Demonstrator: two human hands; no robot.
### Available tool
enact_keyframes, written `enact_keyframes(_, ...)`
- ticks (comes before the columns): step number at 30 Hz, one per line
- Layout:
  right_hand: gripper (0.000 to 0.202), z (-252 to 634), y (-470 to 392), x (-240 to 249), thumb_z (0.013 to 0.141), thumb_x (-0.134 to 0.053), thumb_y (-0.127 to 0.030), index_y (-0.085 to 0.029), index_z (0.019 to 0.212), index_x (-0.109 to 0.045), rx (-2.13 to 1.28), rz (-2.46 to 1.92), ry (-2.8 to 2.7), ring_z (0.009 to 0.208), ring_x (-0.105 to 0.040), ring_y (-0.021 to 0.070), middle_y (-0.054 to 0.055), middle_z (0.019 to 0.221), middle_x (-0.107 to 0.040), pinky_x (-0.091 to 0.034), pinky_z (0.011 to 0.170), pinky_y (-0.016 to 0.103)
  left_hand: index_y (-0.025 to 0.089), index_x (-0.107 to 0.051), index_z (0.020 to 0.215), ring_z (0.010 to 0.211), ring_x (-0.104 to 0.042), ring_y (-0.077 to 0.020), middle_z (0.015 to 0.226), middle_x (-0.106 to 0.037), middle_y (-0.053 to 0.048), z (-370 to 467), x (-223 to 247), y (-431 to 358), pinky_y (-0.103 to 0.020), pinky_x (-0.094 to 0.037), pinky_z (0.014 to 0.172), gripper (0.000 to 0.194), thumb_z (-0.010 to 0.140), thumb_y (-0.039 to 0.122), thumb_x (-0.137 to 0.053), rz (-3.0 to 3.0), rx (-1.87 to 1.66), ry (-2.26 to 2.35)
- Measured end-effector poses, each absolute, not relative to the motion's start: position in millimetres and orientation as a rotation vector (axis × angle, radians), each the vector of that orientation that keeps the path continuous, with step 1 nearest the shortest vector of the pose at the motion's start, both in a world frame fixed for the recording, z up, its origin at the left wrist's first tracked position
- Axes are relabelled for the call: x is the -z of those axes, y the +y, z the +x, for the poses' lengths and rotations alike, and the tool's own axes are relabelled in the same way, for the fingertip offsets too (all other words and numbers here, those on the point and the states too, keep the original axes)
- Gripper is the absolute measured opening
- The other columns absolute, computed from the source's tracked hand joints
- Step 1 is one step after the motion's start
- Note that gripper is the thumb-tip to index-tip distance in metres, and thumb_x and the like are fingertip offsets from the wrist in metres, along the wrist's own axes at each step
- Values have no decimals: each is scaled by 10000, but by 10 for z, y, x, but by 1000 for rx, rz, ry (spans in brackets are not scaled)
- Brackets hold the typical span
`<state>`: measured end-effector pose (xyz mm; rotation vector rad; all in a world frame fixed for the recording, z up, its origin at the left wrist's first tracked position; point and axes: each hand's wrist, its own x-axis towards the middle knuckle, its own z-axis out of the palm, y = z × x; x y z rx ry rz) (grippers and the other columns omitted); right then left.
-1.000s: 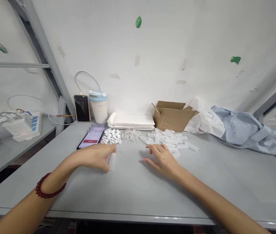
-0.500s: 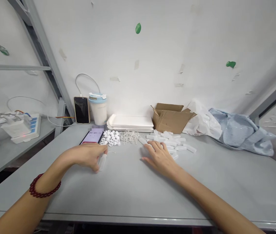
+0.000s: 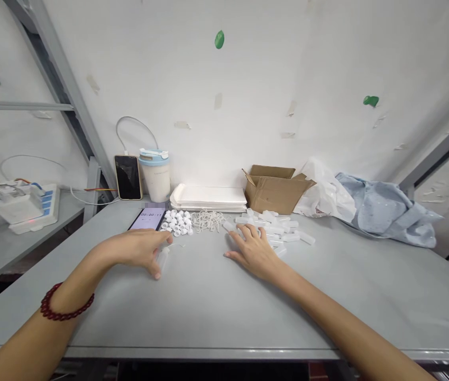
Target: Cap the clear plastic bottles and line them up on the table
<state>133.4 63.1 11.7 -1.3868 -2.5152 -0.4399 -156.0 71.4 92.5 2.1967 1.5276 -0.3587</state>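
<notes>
A clear plastic tube (image 3: 162, 260) with a thin white string at its top lies on the grey table. My left hand (image 3: 143, 254) is beside it, thumb and fingers apart. My right hand (image 3: 253, 253) rests with spread fingers at the near left edge of a pile of translucent tubes (image 3: 275, 228). White caps (image 3: 179, 222) and a heap of short pale strings (image 3: 208, 220) lie between the hands, farther back.
A phone showing a timer (image 3: 147, 219) lies behind my left hand. Along the wall stand another phone (image 3: 128, 178), a cup (image 3: 156, 177), stacked white sheets (image 3: 208, 197), a cardboard box (image 3: 275, 193) and plastic bags (image 3: 323, 193). A power strip (image 3: 45, 209) is at left.
The fingers of my left hand have opened away from the tube, which stays on the table. My right hand keeps its place by the pile. The whole view has shifted slightly.
</notes>
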Motion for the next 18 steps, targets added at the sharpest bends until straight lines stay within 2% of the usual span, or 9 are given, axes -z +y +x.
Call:
enact_keyframes(2, 467, 1330, 648, -116, 902, -396, -522, -172, 1180, -532, 418, -1401, -2528, 1127, -441, 342, 190, 1245, -520, -359, 863, 526, 197, -485, 1194, 750, -563, -226, 819, -599, -16, -1538, -909, 747, -262, -360, 600, 660, 623, 492, -636, 2200, 232, 1499)
enact_keyframes(4, 452, 1329, 662, -115, 911, -371, -522, -187, 1164, -541, 384, -1416, -2545, 1136, -430, 333, 171, 1220, -537, -348, 873, 523, 197, -507, 1154, 761, -568, -221, 829, -604, -25, -1475, -856, 787, -269, -376, 619, 552, 725, 543, -533, 2259, 38, 1504)
enact_keyframes(6, 433, 1331, 672, -113, 918, -360, -518, -203, 1146, -551, 353, -1423, -2554, 1148, -419, 324, 150, 1184, -554, -335, 887, 520, 188, -544, 1076, 844, -565, -231, 869, -609, -44, -1387, -775, 832, -290, -397, 694, 426, 817, 500, -413, 2363, -198, 1534)
enact_keyframes(9, 407, 1336, 674, -110, 922, -364, -505, -213, 1128, -559, 339, -1419, -2549, 1157, -407, 319, 133, 1149, -566, -308, 913, 527, 178, -569, 996, 983, -528, -249, 939, -610, -71, -1306, -672, 895, -326, -395, 819, 345, 853, 381, -329, 2483, -397, 1527)
enact_keyframes(12, 375, 1340, 664, -111, 923, -390, -479, -204, 1107, -565, 348, -1410, -2542, 1136, -422, 317, 130, 1104, -580, -301, 921, 526, 182, -582, 940, 947, -546, -238, 942, -620, -67, -1378, -687, 917, -321, -411, 805, 286, 818, 324, -366, 2467, -327, 1506)
enact_keyframes(15, 356, 1339, 648, -119, 922, -405, -463, -192, 1083, -571, 362, -1384, -2538, 1102, -445, 311, 129, 1054, -588, -306, 919, 526, 192, -591, 957, 955, -556, -236, 1000, -620, -57, -1531, -806, 868, -303, -425, 799, 277, 764, 342, -460, 2375, -117, 1508)
enact_keyframes(18, 353, 1331, 633, -132, 925, -402, -453, -181, 1073, -571, 354, -1384, -2550, 1086, -452, 310, 130, 1030, -590, -306, 920, 530, 199, -545, 1110, 1038, -531, -256, 1123, -577, -60, -1611, -906, 780, -293, -428, 834, 504, 649, 392, -610, 2278, 105, 1488)
